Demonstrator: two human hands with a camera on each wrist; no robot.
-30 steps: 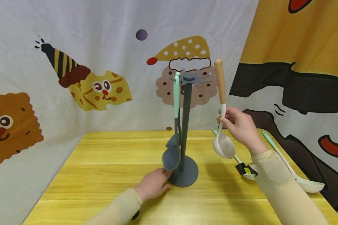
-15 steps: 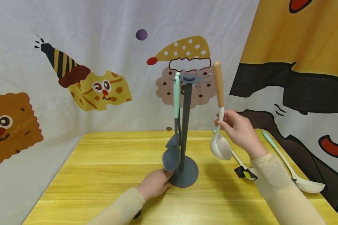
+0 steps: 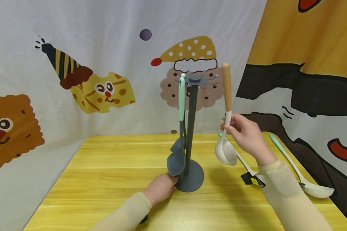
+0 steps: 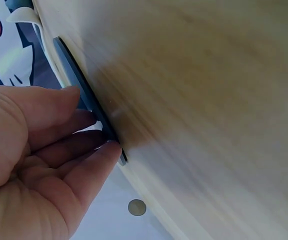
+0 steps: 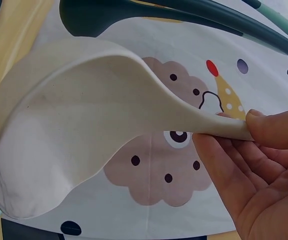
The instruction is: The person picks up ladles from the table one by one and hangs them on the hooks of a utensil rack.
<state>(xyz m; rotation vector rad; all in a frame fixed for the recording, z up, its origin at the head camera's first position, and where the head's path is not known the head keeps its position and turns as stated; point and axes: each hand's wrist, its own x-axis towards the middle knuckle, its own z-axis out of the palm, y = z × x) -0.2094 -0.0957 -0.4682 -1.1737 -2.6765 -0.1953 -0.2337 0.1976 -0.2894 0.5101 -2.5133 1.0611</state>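
My right hand [image 3: 247, 136] pinches a white ladle [image 3: 226, 152] low on its neck, between thumb and fingers. The ladle is upright above the table, wooden handle up, and its bowl fills much of the right wrist view. To its left stands a dark grey utensil stand [image 3: 192, 128] with a round base and a hooked top. My left hand [image 3: 160, 188] holds the base's near left edge, thumb and bent fingertips at the rim in the left wrist view. A grey ladle [image 3: 175, 163] with a mint handle hangs on the stand, with another dark utensil [image 3: 177, 145] behind it.
On the table's [image 3: 112, 166] right side lie a white ladle [image 3: 318, 190] with a mint handle and another mint-handled white utensil [image 3: 243, 161], partly hidden by the right wrist's black camera mount [image 3: 252, 179]. A printed curtain [image 3: 110, 38] hangs behind.
The right hand has moved slightly left and down with the white ladle, whose handle stands a little straighter. The left hand has shifted slightly right along the base. The stand stays put.
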